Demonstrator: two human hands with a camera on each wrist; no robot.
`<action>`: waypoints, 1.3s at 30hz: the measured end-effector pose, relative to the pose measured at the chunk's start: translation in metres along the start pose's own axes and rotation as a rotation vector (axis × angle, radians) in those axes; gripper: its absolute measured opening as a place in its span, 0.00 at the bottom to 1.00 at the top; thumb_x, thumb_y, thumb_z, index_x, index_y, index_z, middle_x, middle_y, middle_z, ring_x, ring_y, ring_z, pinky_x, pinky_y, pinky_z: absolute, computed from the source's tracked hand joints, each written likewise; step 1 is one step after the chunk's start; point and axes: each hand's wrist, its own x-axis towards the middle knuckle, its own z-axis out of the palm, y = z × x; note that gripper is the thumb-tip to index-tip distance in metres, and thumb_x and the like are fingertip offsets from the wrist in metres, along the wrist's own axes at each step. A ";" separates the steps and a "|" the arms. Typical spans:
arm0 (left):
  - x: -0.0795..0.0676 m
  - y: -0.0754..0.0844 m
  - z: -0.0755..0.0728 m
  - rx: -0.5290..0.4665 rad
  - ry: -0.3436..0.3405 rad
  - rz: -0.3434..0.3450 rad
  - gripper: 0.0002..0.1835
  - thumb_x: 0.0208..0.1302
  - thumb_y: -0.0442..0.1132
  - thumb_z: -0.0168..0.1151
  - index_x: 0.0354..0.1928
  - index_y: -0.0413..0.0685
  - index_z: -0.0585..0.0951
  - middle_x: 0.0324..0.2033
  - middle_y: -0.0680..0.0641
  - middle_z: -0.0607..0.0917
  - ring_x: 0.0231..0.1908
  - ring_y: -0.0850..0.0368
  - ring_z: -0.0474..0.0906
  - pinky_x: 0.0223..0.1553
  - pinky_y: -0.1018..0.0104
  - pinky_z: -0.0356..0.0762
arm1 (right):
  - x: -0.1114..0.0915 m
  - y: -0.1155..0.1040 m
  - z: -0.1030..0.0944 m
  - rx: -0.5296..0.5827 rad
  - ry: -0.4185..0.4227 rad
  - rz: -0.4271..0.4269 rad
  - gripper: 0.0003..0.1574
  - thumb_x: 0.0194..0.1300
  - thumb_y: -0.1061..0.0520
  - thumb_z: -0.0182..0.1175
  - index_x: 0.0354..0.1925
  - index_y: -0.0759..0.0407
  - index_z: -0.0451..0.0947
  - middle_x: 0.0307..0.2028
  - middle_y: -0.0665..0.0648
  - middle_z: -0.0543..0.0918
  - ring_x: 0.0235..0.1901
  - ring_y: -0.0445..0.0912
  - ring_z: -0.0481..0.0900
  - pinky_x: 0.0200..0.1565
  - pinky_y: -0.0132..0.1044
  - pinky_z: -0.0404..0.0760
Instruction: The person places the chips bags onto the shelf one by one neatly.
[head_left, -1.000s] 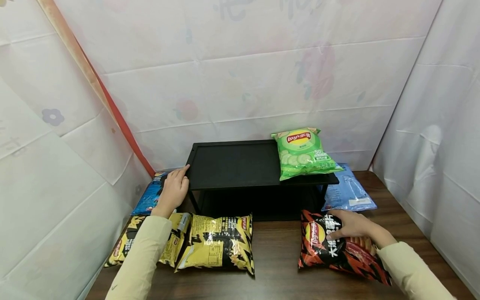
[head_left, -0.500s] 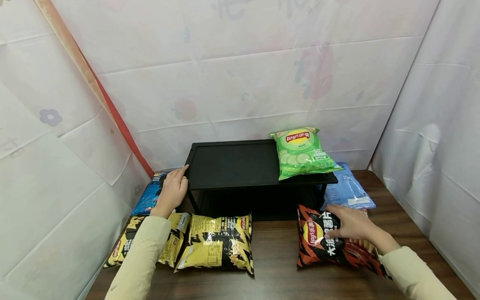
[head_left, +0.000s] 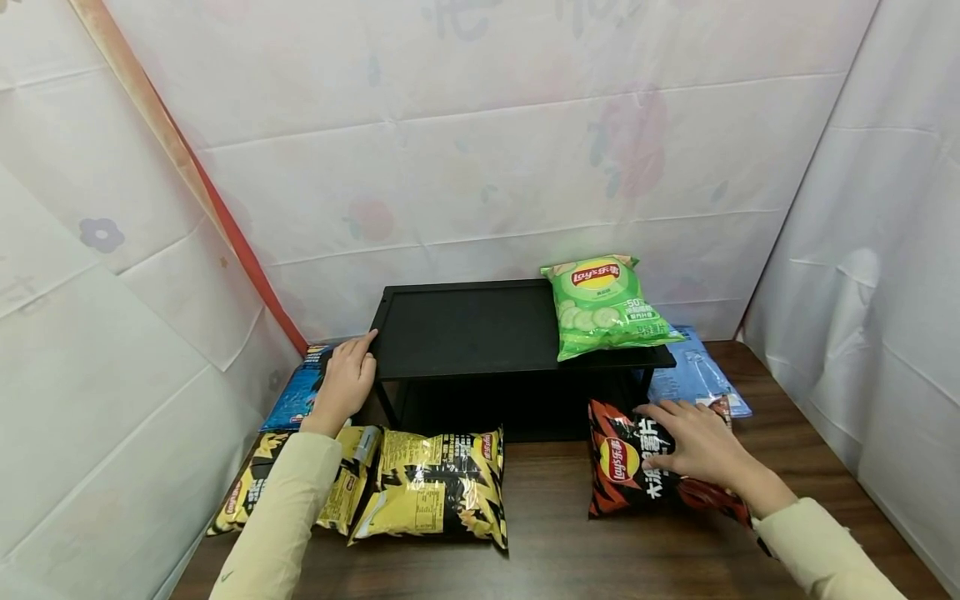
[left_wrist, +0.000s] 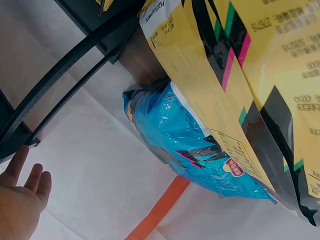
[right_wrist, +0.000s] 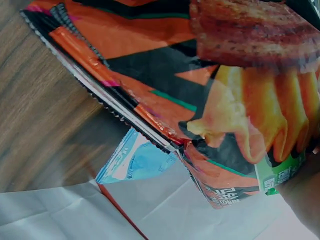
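Note:
A red-and-black bag of potato chips [head_left: 617, 458] is in the grip of my right hand [head_left: 705, 446], thumb on its front and fingers over its upper edge. It stands tilted just in front of the black two-tier rack [head_left: 465, 333], near the right end. In the right wrist view the printed face of this chip bag [right_wrist: 165, 85] fills most of the picture, and little of the right hand [right_wrist: 302, 192] shows. My left hand [head_left: 343, 387] rests its extended fingers against the rack's left edge and holds nothing. The left wrist view shows that hand [left_wrist: 22, 200] beside the rack's frame.
A green chip bag [head_left: 603, 308] lies on the rack's top right. Behind the right end is a light blue bag [head_left: 697, 379]; a darker blue bag [head_left: 296, 400] lies left. Yellow-and-black bags [head_left: 442, 487] lie on the wooden table [head_left: 551, 533] in front. White cloth surrounds it.
My right hand has moved the red-and-black chip bag slightly left and away from me, towards the rack, and its far right corner has come into view. The left hand has stayed at the rack's edge.

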 end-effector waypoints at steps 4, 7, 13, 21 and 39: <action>0.000 0.000 0.000 -0.001 0.003 0.001 0.26 0.70 0.43 0.31 0.68 0.46 0.60 0.62 0.36 0.66 0.63 0.38 0.56 0.62 0.38 0.49 | 0.001 -0.002 0.001 -0.032 0.046 -0.025 0.49 0.37 0.32 0.69 0.56 0.51 0.72 0.48 0.61 0.79 0.48 0.59 0.76 0.44 0.58 0.74; 0.000 0.000 0.001 -0.002 0.005 0.003 0.26 0.70 0.43 0.31 0.68 0.46 0.60 0.62 0.36 0.66 0.62 0.37 0.56 0.62 0.38 0.49 | 0.003 -0.003 0.002 -0.072 0.089 -0.049 0.49 0.36 0.32 0.69 0.57 0.50 0.72 0.47 0.61 0.80 0.46 0.59 0.77 0.43 0.57 0.74; 0.001 0.000 0.001 -0.003 0.002 -0.003 0.26 0.70 0.43 0.31 0.68 0.46 0.60 0.63 0.37 0.65 0.63 0.38 0.56 0.62 0.39 0.49 | 0.006 -0.005 0.005 -0.134 0.205 -0.097 0.50 0.34 0.33 0.70 0.56 0.51 0.72 0.42 0.60 0.80 0.41 0.57 0.77 0.43 0.55 0.75; 0.002 0.000 0.002 -0.004 0.001 -0.009 0.26 0.70 0.43 0.31 0.68 0.46 0.60 0.63 0.36 0.65 0.63 0.37 0.56 0.63 0.38 0.49 | 0.005 -0.005 0.009 -0.157 0.180 -0.078 0.49 0.37 0.33 0.68 0.57 0.50 0.70 0.44 0.61 0.78 0.42 0.57 0.76 0.44 0.55 0.74; 0.000 0.000 0.001 -0.005 -0.005 -0.009 0.26 0.70 0.43 0.31 0.68 0.46 0.60 0.63 0.37 0.65 0.63 0.37 0.56 0.62 0.38 0.49 | 0.003 -0.012 0.008 -0.123 0.164 -0.071 0.41 0.44 0.38 0.67 0.55 0.54 0.72 0.46 0.64 0.80 0.44 0.59 0.78 0.44 0.56 0.76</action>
